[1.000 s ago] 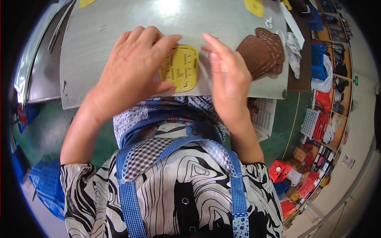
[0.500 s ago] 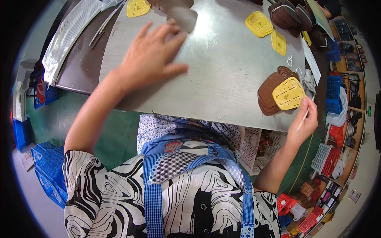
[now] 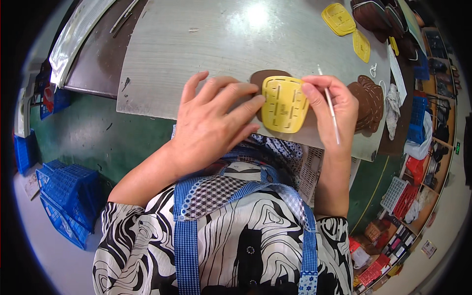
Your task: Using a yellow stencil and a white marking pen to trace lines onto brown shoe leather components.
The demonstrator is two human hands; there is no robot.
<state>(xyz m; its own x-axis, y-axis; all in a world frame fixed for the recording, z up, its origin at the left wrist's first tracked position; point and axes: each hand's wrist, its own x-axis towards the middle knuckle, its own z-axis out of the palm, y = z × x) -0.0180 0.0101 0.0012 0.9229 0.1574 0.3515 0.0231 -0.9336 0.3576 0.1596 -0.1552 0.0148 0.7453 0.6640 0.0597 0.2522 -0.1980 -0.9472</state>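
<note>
A yellow slotted template (image 3: 285,105) lies over a rounded brown piece (image 3: 259,77) near the table's front edge. My right hand (image 3: 334,105) pinches the template's right edge between thumb and fingers. A thin white pen-like stick (image 3: 331,110) is also tucked in that hand, slanting across it. From the left, my left hand (image 3: 216,115) reaches in with fingers bent and spread. Its fingertips touch the left edges of the brown piece and the template. How the brown piece sits beneath the template is mostly hidden.
A stack of brown pieces (image 3: 368,105) lies right of my right hand, beside a crumpled grey cloth (image 3: 392,108). More yellow templates (image 3: 338,19) and bundled dark brown pieces (image 3: 376,17) are at the far right. Blue baskets (image 3: 69,196) stand on the floor at left.
My left hand has come back from the far side of the table to the near edge. My right hand has carried the template and stick leftward, off the brown stack.
</note>
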